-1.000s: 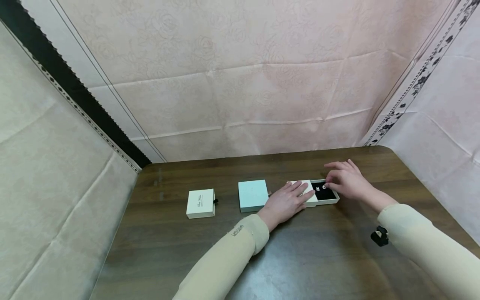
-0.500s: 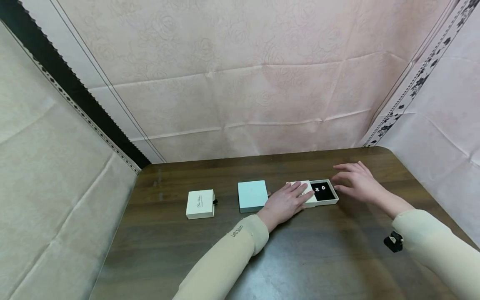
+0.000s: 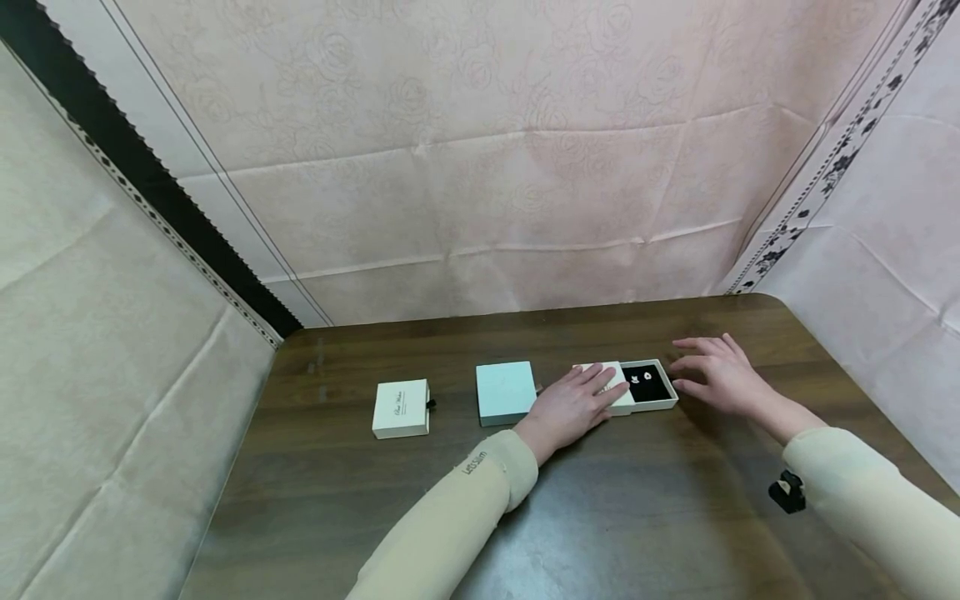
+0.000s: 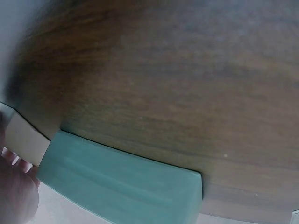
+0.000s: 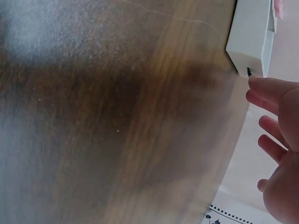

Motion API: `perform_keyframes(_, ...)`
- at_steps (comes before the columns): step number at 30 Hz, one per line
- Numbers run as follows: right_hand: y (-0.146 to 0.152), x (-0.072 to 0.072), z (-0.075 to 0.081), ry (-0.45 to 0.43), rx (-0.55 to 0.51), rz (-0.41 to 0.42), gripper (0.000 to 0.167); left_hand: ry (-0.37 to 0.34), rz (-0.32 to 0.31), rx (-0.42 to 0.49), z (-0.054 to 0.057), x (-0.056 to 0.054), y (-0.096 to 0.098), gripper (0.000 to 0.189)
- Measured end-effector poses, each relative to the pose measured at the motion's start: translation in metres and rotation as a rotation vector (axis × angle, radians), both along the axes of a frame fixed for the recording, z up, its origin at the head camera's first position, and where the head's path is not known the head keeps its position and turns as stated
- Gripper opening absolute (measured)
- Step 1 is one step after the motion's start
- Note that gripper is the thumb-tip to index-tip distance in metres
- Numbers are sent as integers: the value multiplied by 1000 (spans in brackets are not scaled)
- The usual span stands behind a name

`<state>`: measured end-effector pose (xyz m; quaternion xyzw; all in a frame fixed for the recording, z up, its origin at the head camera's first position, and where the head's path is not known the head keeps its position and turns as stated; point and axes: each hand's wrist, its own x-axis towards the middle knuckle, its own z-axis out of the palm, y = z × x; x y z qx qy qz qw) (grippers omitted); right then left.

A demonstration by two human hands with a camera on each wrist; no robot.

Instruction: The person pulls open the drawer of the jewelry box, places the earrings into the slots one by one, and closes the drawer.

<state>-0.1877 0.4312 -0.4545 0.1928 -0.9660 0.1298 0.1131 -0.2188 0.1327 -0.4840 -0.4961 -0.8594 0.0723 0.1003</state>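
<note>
A white drawer-style jewelry box (image 3: 619,381) lies right of centre in the head view, its tray (image 3: 671,403) slid partway out to the right. Two small silvery earrings (image 3: 641,377) sit on the tray's black padding. My left hand (image 3: 568,410) rests across the box sleeve with its fingers spread and fairly straight. At the tray's right end is my right hand (image 3: 723,379). In the right wrist view its thumb and forefinger pinch a small black ribbon tab (image 5: 249,72) on the tray's end, while the other fingers stay apart.
A teal box (image 3: 505,392) sits just left of my left hand, and the left wrist view shows that teal box (image 4: 121,179) close up. Farther left is another white box (image 3: 401,408) with dark lettering and a black tab. All lie on the brown wooden table (image 3: 360,517).
My right hand has drawn back from over the tray's earrings to the tray's outer end, lowering slightly. The left hand and the boxes stay put.
</note>
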Motion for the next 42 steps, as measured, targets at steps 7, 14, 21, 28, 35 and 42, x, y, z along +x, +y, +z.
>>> perform_keyframes(7,-2,-4,-5,-54,-11,-16,12,-4,6,-5,-1,0,-1,55)
perform_keyframes(14,-6,-7,-6,-48,-32,5,10,3,3,7,0,1,-3,55)
perform_keyframes(21,-9,-8,-5,-62,-64,16,17,6,1,4,2,0,-2,55)
perform_keyframes(28,-15,-12,-1,-38,-85,30,18,26,-1,-11,4,0,-2,56)
perform_keyframes(35,-19,-15,-2,-72,-76,29,16,26,-3,-8,3,-1,0,56)
perform_keyframes(42,-22,-14,-6,-68,-89,40,19,-8,7,-38,3,-1,0,57)
